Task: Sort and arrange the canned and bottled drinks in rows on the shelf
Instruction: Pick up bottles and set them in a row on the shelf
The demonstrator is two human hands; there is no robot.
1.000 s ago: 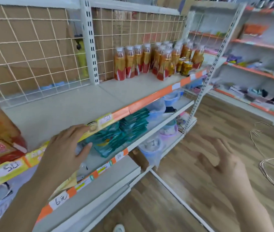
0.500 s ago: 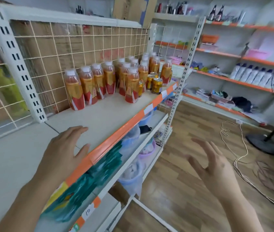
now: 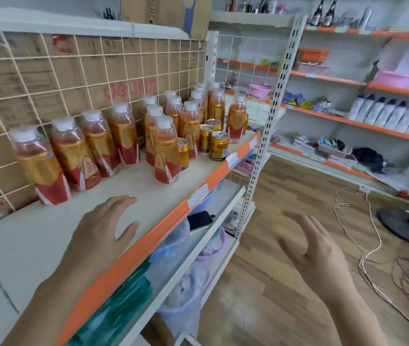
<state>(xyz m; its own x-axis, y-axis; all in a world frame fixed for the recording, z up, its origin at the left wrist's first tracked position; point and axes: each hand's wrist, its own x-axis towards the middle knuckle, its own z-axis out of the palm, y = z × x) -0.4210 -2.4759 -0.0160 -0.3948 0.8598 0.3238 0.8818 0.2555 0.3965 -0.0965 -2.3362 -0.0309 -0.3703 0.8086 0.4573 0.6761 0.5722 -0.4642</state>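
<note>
Several orange-and-red drink bottles with white caps stand in rows on the cream shelf, along the wire grid at the back and toward the right end. A few gold cans stand among them near the shelf's orange front edge. My left hand hovers flat over the bare shelf in front of the bottles, fingers straight, holding nothing. My right hand is out over the floor to the right of the shelf, fingers spread and empty.
A white slotted upright marks the shelf's right end. Lower shelves hold green packets, plastic tubs and a black phone. Across the wooden floor run cables and a fan base; another orange-edged rack lines the far wall.
The view has swung right and closer to the bottles. Both hands have moved with it, staying open and empty; the left is farther along the shelf toward the bottles.
</note>
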